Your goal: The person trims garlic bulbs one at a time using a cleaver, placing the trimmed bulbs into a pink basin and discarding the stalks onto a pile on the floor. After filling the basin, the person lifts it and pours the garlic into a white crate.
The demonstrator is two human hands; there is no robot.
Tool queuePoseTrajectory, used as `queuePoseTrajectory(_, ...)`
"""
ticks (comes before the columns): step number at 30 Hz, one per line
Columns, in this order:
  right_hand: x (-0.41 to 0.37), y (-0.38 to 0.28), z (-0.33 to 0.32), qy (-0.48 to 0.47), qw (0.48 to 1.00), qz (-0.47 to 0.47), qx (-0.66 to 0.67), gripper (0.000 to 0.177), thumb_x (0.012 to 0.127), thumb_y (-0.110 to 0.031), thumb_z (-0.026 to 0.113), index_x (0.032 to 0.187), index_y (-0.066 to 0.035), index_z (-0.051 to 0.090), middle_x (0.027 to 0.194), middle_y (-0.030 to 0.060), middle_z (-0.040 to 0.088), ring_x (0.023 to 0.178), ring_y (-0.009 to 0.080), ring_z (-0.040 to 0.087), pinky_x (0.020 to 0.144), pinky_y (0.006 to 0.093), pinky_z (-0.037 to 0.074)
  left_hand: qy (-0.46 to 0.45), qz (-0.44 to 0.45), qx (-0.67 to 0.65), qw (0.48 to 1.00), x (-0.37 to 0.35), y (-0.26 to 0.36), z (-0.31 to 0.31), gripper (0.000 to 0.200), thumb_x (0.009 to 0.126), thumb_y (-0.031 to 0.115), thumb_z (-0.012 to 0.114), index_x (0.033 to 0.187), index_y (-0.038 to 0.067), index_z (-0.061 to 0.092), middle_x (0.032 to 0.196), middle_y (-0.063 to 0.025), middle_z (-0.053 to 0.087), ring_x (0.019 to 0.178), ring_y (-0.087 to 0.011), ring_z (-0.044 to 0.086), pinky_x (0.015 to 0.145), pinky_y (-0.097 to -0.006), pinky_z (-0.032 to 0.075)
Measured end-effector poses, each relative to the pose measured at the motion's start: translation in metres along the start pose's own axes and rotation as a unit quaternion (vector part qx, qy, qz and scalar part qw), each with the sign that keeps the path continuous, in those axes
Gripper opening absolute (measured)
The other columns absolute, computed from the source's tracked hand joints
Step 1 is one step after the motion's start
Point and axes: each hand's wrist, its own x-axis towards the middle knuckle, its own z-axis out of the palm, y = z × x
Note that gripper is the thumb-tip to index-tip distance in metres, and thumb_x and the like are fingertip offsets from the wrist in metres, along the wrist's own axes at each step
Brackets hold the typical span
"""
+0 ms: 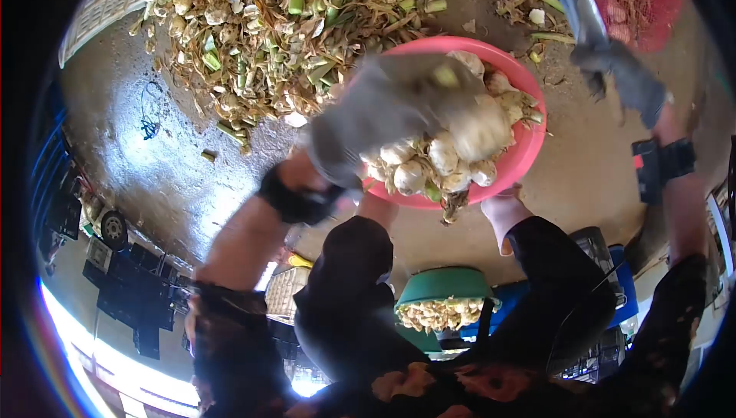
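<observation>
My left hand, in a grey work glove and smeared by motion, reaches over the pink basin. At its fingers is a large blurred garlic bulb, above the other garlic bulbs heaped in the basin. Off to the right, my right hand, also gloved in grey, is closed round a long grey-blue metal tool. This tool is blurred, looks like a broad blade and points up toward the top edge. The basin sits on the floor between my feet.
A big heap of garlic and cut stalks covers the floor ahead. At top right lies a red mesh bag of bulbs. A green basin with garlic appears near my legs. A white crate stands far left.
</observation>
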Motion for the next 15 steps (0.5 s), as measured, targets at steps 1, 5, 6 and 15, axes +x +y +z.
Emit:
queuePoseTrajectory(1, -0.007, 0.005, 0.015, 0.038, 0.995, 0.083, 0.033, 0.022, 0.077, -0.026, 0.059, 0.075, -0.004, 0.058, 0.057, 0.0021, 0.052, 0.049, 0.011, 0.05, 0.047, 0.0243, 0.04, -0.009, -0.061, -0.039, 0.997, -0.008, 0.01, 0.027, 0.028, 0.073, 0.017, 0.067, 0.097, 0.006, 0.06, 0.081, -0.0084, 0.063, 0.067, -0.0154, 0.062, 0.06, -0.0275, 0.049)
queuePoseTrajectory(5, -0.015, 0.078, 0.054, 0.063, 0.979, 0.102, 0.165, 0.025, 0.074, -0.025, 0.064, 0.084, -0.001, 0.061, 0.069, 0.0053, 0.06, 0.059, 0.0123, 0.057, 0.057, 0.0235, 0.045, 0.086, 0.092, 0.291, 0.948, -0.016, -0.005, 0.084, 0.015, 0.08, 0.014, 0.062, 0.095, 0.009, 0.06, 0.09, -0.0022, 0.059, 0.061, -0.0068, 0.055, 0.052, -0.0208, 0.045)
queuePoseTrajectory(6, -0.015, 0.089, 0.064, 0.092, 0.973, 0.088, 0.192, 0.026, 0.075, -0.025, 0.064, 0.085, -0.001, 0.061, 0.072, 0.0049, 0.061, 0.062, 0.0127, 0.057, 0.06, 0.0238, 0.045, 0.125, 0.045, 0.206, 0.969, -0.023, 0.002, 0.081, 0.015, 0.081, 0.013, 0.061, 0.096, 0.009, 0.06, 0.092, -0.0019, 0.058, 0.067, -0.0068, 0.055, 0.056, -0.0204, 0.045)
queuePoseTrajectory(15, 0.004, 0.144, 0.114, -0.05, 0.846, 0.012, 0.531, 0.043, 0.087, -0.025, 0.05, 0.123, -0.003, 0.042, 0.122, 0.011, 0.049, 0.111, 0.0237, 0.049, 0.096, 0.0366, 0.039, 0.446, -0.375, -0.04, 0.812, -0.184, -0.137, 0.03, 0.03, 0.089, 0.019, 0.051, 0.114, 0.002, 0.052, 0.1, -0.0042, 0.059, 0.085, -0.0131, 0.054, 0.074, -0.0267, 0.046)
